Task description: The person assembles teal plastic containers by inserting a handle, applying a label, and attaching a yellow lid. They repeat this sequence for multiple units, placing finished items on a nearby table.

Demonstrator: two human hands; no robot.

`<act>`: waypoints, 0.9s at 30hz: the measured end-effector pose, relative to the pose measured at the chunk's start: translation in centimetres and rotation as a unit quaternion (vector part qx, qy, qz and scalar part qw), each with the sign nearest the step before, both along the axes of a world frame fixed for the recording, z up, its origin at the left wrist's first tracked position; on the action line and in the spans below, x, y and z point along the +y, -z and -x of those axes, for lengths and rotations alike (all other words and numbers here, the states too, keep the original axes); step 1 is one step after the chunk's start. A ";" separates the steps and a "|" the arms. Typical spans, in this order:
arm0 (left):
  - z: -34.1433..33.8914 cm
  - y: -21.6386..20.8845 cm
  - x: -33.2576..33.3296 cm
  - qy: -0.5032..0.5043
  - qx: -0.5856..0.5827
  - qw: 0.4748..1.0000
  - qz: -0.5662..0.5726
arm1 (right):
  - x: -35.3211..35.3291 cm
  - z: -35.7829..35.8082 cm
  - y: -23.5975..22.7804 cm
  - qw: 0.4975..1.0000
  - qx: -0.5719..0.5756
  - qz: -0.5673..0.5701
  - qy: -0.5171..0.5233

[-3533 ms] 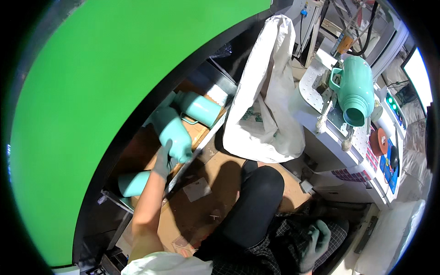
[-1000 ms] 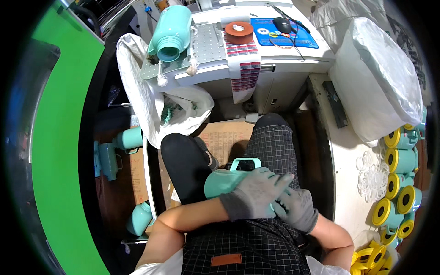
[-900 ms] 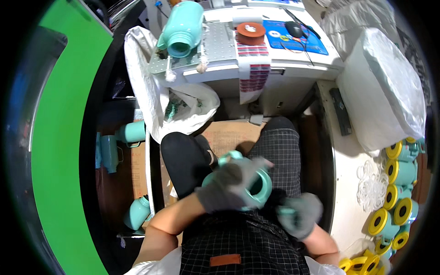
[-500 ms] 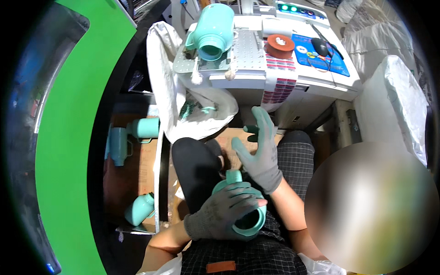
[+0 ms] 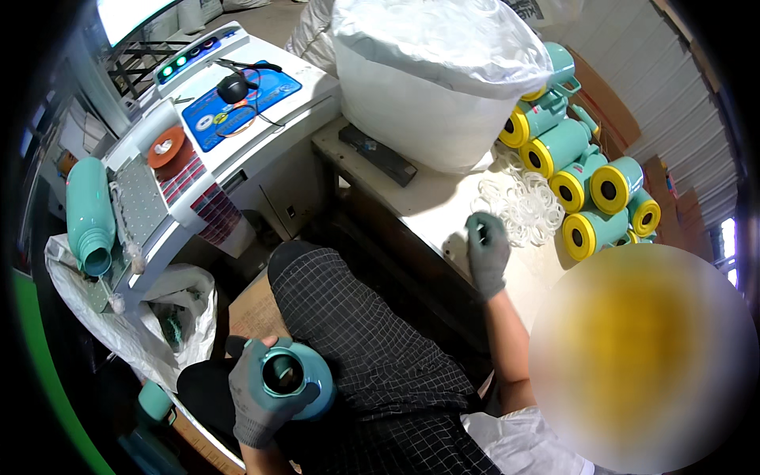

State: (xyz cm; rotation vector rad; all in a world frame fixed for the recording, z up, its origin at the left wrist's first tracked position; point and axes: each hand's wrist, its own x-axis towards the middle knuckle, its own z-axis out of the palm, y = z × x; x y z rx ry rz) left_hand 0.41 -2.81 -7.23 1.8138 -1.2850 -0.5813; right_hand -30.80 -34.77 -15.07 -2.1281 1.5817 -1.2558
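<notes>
My left hand (image 5: 255,396) is wrapped round a teal jug body (image 5: 317,376), held above my lap with its round mouth facing up. Both hands wear grey gloves with greenish fingertips. Out to the right, my right hand (image 5: 488,257) hovers at the edge of a white bench, its fingers curled together. What lies between those fingers, if anything, is too small to make out. Right beside it spreads a heap of white rings (image 5: 526,210).
Several teal jugs with yellow bases (image 5: 582,229) lie stacked behind the rings. A big white sack (image 5: 427,103) and a dark bar (image 5: 376,154) share the bench. On the left, a machine table (image 5: 297,99) carries another teal jug (image 5: 87,206), an orange tape roll (image 5: 170,150) and a mouse (image 5: 232,89).
The view has swung right, bringing the bench, rings and stacked jugs into sight. My right hand has moved away from the jug to the rings, and its fingers have curled. My left keeps the jug.
</notes>
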 end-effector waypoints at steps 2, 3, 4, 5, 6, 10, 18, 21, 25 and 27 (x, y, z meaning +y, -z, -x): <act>0.2 -0.7 -0.9 0.005 0.008 1.000 -0.030 | -3.7 2.7 0.5 0.984 0.147 0.054 0.088; 0.4 -1.1 -1.5 0.023 -0.022 0.999 -0.023 | -4.9 3.6 1.2 0.973 0.211 0.005 0.096; 0.5 -1.2 -1.6 0.030 -0.037 0.999 -0.022 | -5.9 4.1 1.5 0.956 0.273 -0.043 0.102; 0.6 -1.1 -1.6 0.038 -0.051 0.998 -0.021 | -6.6 4.7 2.0 0.932 0.333 -0.090 0.107; 0.6 -1.0 -1.7 0.040 -0.065 0.997 -0.020 | -6.9 4.7 2.0 0.945 0.307 -0.062 0.097; 1.2 -0.2 -1.5 0.032 -0.094 0.995 0.007 | -5.5 4.9 0.8 0.971 0.228 -0.009 0.070; 2.1 -1.0 -0.9 -0.056 -0.143 0.988 -0.010 | 3.3 -5.7 -5.4 0.805 -0.418 -0.391 -0.154; 1.9 -0.3 -0.6 0.036 -0.156 0.980 0.122 | 10.0 -11.4 -7.0 0.585 -0.403 -0.608 -0.355; 1.4 -0.8 0.1 0.058 -0.263 0.954 0.131 | 14.7 -14.7 -7.0 0.596 -0.282 -0.610 -0.439; 1.1 -0.8 0.8 0.031 -0.264 0.957 0.115 | 16.3 -15.8 -7.4 0.762 -0.246 -0.360 -0.478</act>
